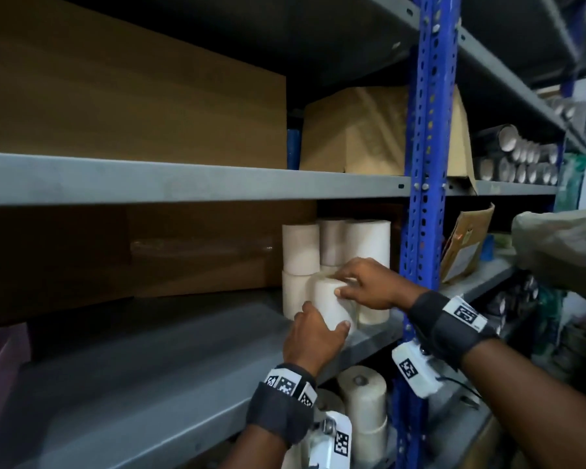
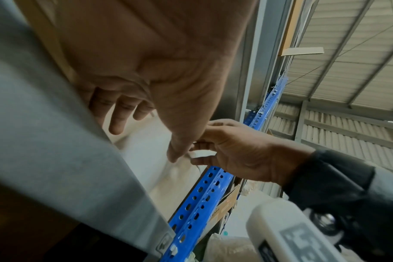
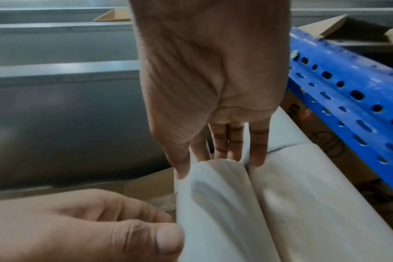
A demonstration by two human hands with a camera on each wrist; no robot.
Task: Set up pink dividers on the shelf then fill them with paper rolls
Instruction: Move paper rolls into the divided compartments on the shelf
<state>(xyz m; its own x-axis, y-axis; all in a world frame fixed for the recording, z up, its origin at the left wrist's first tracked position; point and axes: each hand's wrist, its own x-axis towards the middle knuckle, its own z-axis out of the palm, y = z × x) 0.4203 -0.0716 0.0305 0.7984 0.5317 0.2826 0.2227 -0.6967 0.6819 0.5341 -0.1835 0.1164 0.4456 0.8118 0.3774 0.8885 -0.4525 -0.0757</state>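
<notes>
At the far left edge of the head view, a dull pink flat panel is leaning on the grey metal shelf; it may be 1 of the pink dividers, but it is cut off and dim, so I cannot tell. No divider is standing around the rolls, so the setting up seems not finished.

The step in hand is the handling of 1 roll. The left hand is wrapping its fingers and thumb around the lower part of a white cylindrical paper roll, which is standing upright at the front of the shelf. This roll is touching a stack of similar white paper rolls behind it, piled 2 high beside the blue perforated steel post.

The right hand is gripping the top rim of the same roll, thumb on the near side and fingers curled over the far side.

The next move is probably calling for lifting or sliding this roll free without knocking the stack, while both hands are keeping it upright.

The far sides of the rolls are hidden, and I cannot count them. More pale rolls are showing on the level below, partly covered by the wrists.
</notes>
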